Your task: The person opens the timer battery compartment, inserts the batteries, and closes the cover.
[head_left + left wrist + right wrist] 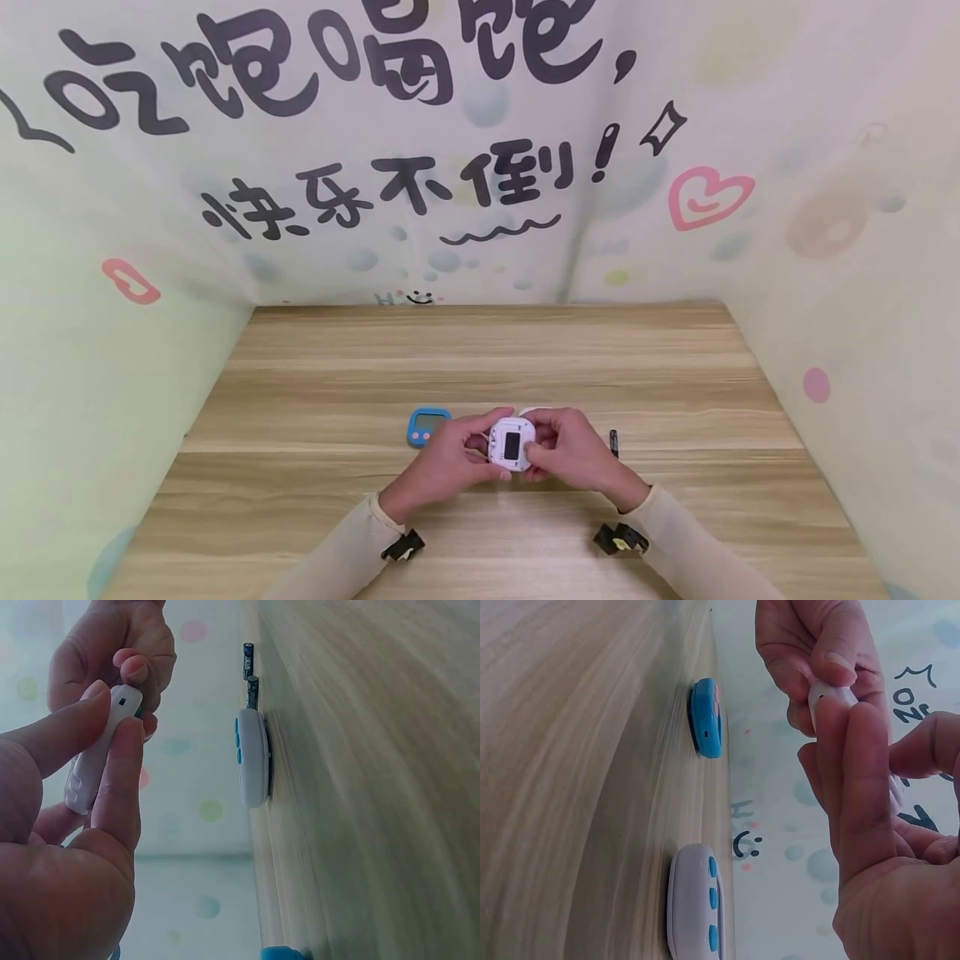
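Above the table, both hands hold a small white digital timer (497, 454), its back turned up and showing a dark rectangle. My left hand (457, 454) grips its left side between thumb and fingers. With the thumb on the back near the dark rectangle, my right hand (573, 450) grips the right side. In the left wrist view the timer (101, 754) shows edge-on, a small slot at one end. Fingers hide most of it in the right wrist view.
Left of the hands lies a blue timer (417, 427) with a screen and pink buttons. A second white timer (255, 759) with blue buttons rests on the wooden table (480, 350), mostly hidden by the right hand from above. Two dark batteries (248, 660) lie beyond it.
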A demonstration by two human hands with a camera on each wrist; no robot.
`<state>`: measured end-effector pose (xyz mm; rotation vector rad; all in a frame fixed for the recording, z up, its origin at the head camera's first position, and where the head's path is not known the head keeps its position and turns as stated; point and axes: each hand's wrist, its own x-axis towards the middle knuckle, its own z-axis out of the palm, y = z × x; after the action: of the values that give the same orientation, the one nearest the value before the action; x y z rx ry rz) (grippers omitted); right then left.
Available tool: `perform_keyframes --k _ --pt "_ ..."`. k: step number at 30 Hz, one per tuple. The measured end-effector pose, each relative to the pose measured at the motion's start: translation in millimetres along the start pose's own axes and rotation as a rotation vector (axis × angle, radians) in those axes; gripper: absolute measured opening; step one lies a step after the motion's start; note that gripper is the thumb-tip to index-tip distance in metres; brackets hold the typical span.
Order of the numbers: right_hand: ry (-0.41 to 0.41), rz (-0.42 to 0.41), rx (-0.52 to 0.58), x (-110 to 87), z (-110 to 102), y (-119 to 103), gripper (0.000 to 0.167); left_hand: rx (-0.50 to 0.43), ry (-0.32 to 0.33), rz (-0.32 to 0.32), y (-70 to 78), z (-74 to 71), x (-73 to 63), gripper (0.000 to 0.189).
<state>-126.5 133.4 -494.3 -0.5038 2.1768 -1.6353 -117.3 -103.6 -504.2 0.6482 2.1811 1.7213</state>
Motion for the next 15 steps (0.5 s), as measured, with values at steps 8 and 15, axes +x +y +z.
perform_keyframes --k 8,15 --pt "-0.016 0.043 0.02 0.0 -4.8 0.5 0.046 0.016 0.017 -0.016 -0.9 -0.3 2.1 0.081" --pt "0.107 0.004 0.006 -0.3 -6.9 2.5 0.048 -0.019 0.041 -0.069 -0.4 -4.2 4.4 0.08"
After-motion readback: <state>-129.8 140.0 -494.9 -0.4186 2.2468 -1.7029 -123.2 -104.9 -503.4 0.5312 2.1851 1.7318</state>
